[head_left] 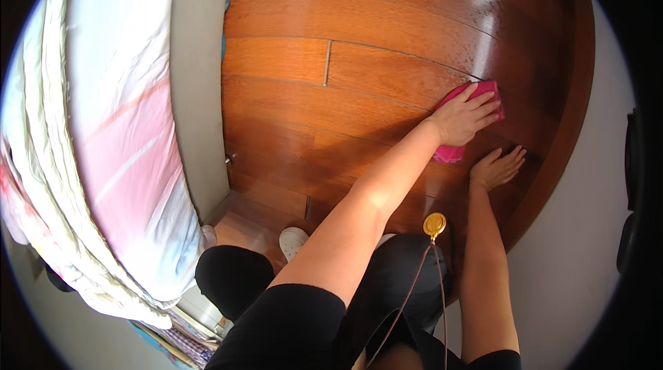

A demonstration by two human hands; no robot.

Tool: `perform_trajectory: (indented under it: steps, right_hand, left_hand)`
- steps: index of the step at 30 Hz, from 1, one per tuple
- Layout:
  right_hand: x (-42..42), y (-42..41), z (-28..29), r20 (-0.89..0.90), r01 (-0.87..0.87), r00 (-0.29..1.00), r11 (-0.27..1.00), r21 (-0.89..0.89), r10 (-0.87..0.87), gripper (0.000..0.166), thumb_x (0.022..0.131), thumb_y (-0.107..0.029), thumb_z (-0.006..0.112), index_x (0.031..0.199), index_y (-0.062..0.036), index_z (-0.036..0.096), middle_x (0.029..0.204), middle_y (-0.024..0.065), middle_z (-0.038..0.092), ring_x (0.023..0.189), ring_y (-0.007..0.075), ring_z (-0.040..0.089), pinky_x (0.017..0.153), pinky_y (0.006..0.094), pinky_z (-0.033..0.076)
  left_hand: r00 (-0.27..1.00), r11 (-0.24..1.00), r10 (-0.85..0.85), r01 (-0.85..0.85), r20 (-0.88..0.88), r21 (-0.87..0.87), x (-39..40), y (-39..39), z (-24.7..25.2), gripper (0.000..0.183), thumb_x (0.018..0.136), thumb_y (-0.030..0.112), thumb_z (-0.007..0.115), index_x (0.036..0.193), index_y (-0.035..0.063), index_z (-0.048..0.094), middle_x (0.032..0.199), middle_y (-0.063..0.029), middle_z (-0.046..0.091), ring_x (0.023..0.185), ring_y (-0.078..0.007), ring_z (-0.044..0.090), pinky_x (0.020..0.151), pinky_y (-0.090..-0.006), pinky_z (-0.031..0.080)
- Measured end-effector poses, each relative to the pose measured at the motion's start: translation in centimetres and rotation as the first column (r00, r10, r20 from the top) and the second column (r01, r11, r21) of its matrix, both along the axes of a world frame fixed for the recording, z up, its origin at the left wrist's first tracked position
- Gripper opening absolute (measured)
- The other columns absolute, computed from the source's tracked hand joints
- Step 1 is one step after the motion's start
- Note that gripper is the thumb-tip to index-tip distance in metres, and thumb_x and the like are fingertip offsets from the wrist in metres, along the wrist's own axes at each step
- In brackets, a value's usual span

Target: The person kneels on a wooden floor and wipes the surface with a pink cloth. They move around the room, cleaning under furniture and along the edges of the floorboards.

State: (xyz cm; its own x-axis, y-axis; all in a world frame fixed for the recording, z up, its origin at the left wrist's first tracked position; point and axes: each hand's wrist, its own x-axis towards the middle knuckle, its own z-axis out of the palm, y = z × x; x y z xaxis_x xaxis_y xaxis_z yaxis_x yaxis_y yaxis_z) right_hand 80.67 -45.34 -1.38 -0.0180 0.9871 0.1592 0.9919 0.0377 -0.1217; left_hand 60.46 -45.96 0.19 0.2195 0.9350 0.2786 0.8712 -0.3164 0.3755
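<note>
My left hand (458, 118) lies over a folded pink cloth (449, 154), palm down, and presses it on the wooden plank floor (383, 67). Parts of the cloth show beyond the fingertips and below the palm. To the right and nearer my body, my right hand (498, 168) rests on the floor beside the wooden skirting board, fingers extended, with nothing in it. Small wet-looking spots and a bright glare mark the planks above the cloth.
A bed with a pink and white sheet (134, 147) and a grey side panel (199, 85) stands at left. A curved wooden skirting board (567, 105) meets the pale wall (559, 266) at right. A gold round pendant (434, 225) hangs before my knees; a white shoe (292, 242) shows below.
</note>
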Motion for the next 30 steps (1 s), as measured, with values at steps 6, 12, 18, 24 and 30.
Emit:
perform_trajectory:
  steps: [6, 12, 18, 24, 30]
  right_hand:
    - [0.2, 0.5, 0.2, -0.01, -0.053, 0.999, 0.998, 0.028, 0.054, 0.056, 0.103, -0.034, 0.039, 0.152, -0.0071, 0.03, 0.16, 0.013, 0.025, 0.148, 0.034, 0.022, 0.118, 0.051, 0.019]
    - [1.0, 0.7, -1.3, 0.017, -0.082, 0.997, 0.994, 0.066, 0.081, 0.056, 0.103, -0.035, 0.038, 0.151, -0.007, 0.031, 0.159, 0.0137, 0.027, 0.147, 0.0339, 0.024, 0.118, 0.051, 0.019]
    - [2.8, 1.9, -1.6, 0.017, -0.142, 0.99, 0.977, 0.157, 0.141, 0.051, 0.102, -0.032, 0.043, 0.146, -0.0061, 0.042, 0.155, 0.012, 0.037, 0.145, 0.0356, 0.029, 0.117, 0.0574, 0.018]
    - [-6.8, -5.9, 3.5, -0.439, -0.458, 0.699, 0.825, 0.332, 0.564, 0.046, 0.095, -0.007, 0.052, 0.141, -0.0022, 0.046, 0.147, 0.0152, 0.046, 0.142, 0.0388, 0.031, 0.118, 0.0502, 0.02]
    - [-15.1, -16.5, 4.5, -0.618, -0.777, 0.429, 0.618, 0.119, 0.659, 0.047, 0.089, -0.004, 0.055, 0.136, -0.0064, 0.05, 0.145, 0.0134, 0.047, 0.144, 0.0364, 0.03, 0.119, 0.0513, 0.019]
  left_hand:
    - [0.825, 0.841, 0.517, -0.539, -0.227, -0.045, -10.4, 0.7, 0.5, 0.063, 0.089, 0.029, 0.051, 0.149, 0.0136, 0.04, 0.156, -0.0116, 0.035, 0.147, -0.0306, 0.026, 0.117, -0.0634, 0.011]
    - [0.45, 0.465, 0.853, -0.885, -0.265, -0.009, -25.0, -7.8, -0.4, 0.069, 0.092, 0.029, 0.048, 0.152, 0.0038, 0.028, 0.159, -0.0185, 0.025, 0.15, -0.0348, 0.018, 0.118, -0.063, 0.004]
    - [0.232, 0.224, 0.947, -0.973, -0.222, -0.059, -25.2, -22.5, -0.1, 0.071, 0.088, 0.026, 0.053, 0.148, -0.0037, 0.031, 0.155, -0.0254, 0.029, 0.147, -0.0406, 0.02, 0.119, -0.0565, 0.012]
    - [0.024, 0.008, 0.944, -0.999, -0.328, -0.05, -18.6, -39.1, 0.9, 0.075, 0.084, 0.022, 0.051, 0.149, -0.0055, 0.028, 0.155, -0.0272, 0.027, 0.146, -0.0427, 0.021, 0.119, -0.053, 0.016]
    - [-0.208, -0.291, 0.914, -0.935, -0.348, -0.203, -5.7, -51.0, 2.4, 0.074, 0.079, 0.008, 0.051, 0.149, -0.0052, 0.029, 0.154, -0.0288, 0.027, 0.143, -0.0444, 0.024, 0.118, -0.0519, 0.021]
